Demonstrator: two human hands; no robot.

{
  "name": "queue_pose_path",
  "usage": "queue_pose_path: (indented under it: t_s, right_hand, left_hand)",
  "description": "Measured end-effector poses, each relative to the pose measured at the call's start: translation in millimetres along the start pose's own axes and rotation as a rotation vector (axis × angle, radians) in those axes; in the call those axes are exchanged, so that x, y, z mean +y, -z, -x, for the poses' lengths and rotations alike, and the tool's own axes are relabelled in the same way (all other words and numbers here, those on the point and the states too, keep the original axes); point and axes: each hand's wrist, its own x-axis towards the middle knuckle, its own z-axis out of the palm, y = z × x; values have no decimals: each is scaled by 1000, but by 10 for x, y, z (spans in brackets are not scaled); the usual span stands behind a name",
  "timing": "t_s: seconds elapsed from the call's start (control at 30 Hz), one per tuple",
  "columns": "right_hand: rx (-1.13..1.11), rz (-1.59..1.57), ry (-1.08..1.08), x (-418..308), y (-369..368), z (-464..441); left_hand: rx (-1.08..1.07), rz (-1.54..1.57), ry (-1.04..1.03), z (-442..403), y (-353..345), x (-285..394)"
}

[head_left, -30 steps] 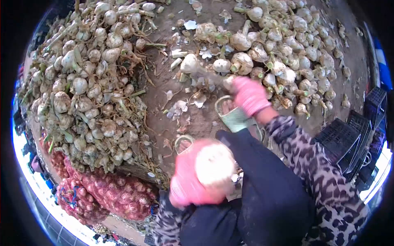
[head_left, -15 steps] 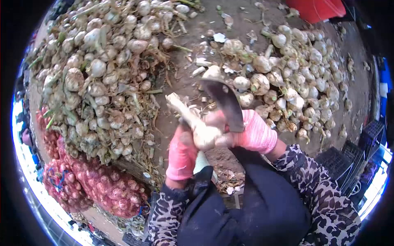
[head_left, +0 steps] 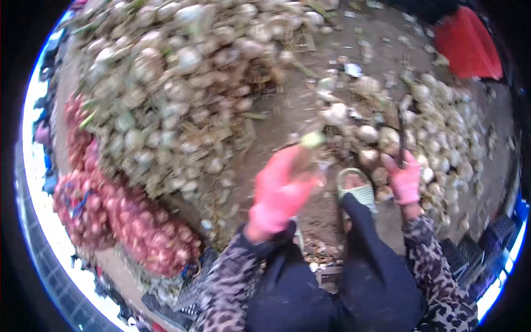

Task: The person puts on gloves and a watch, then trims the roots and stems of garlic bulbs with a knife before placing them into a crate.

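Observation:
My left hand (head_left: 279,191), in a pink glove and smeared by motion, is closed around a garlic stalk (head_left: 311,139); only its pale green end shows clearly. My right hand (head_left: 405,180), gloved alike, grips a knife (head_left: 402,133) with a dark blade pointing away from me. Just beyond and beside that hand lies a heap of garlic bulbs with short stems (head_left: 442,133). A larger pile of garlic with long stalks and roots (head_left: 182,94) spreads out ahead on the left.
Red mesh sacks (head_left: 141,232) full of bulbs lie at left. A red tub (head_left: 470,44) is at the far right, and black crates (head_left: 481,243) stand at the right edge. Peelings litter the ground near my striped sandal (head_left: 359,191).
My hands have moved apart, the right one going rightward with the knife. The bulb that was between them is no longer visible in either hand. The view has shifted.

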Motion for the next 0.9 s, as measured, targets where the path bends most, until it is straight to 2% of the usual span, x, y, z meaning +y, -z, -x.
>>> queue_pose_path:
  t_s: [0.03,0.07,0.1,0.13,0.2,0.27,0.3,0.33,0.37,0.4,0.43,0.5,0.6,0.67,0.7,0.73,0.8,0.87,0.9]
  right_hand:
    - [-76,60,-103,-44,-10,40]
    - [-69,-115,95,418,-79,-36]
    - [-151,-157,31,273,-137,-19]
    - [-236,-189,-43,93,-130,47]
    - [-155,-80,-194,-78,-150,55]
    - [-145,-79,-129,-46,-131,6]
    - [-143,-112,-141,-102,-133,24]
    - [-144,-131,-153,-49,-141,6]
    - [-162,-133,-204,-121,-164,17]
    - [-178,-135,-252,-199,-187,25]
    - [-181,-134,-252,-162,-243,8]
    - [-162,-179,4,-38,-350,2]
    - [-205,-258,-140,-208,-431,69]
    - [-220,-261,-177,-262,-453,118]
    - [-246,-280,-193,-262,-460,149]
    - [-274,-299,-210,-256,-469,186]
    - [-281,-287,-203,-268,-478,233]
    - [-300,-299,-227,-286,-458,271]
    - [-300,-275,-224,-272,-435,282]
  left_hand:
    - [-135,319,-82,-20,-116,243]
    - [-275,210,-326,-37,-256,281]
    - [-646,542,62,-36,-141,612]
    - [-427,293,-281,-23,-96,642]
    - [45,-146,-375,-209,185,297]
    - [471,-651,-377,-271,753,14]
    - [554,-899,-393,-294,1058,-123]
    - [581,-1286,-38,-291,1261,-148]
    - [557,-1339,218,-374,1473,-186]
    - [612,-1315,232,-408,1613,-259]
    - [575,-1322,319,-479,1712,-388]
    - [531,-1325,413,-595,1728,-447]
    - [515,-1148,559,-582,1627,-297]
    - [466,-1108,425,-502,1674,-494]
    - [490,-926,184,-397,1689,-735]
    - [515,-926,-33,-291,1701,-908]
    - [519,-741,-143,-200,1613,-942]
    - [531,-793,-158,-151,1421,-855]
    - [500,-772,-233,-118,1311,-936]
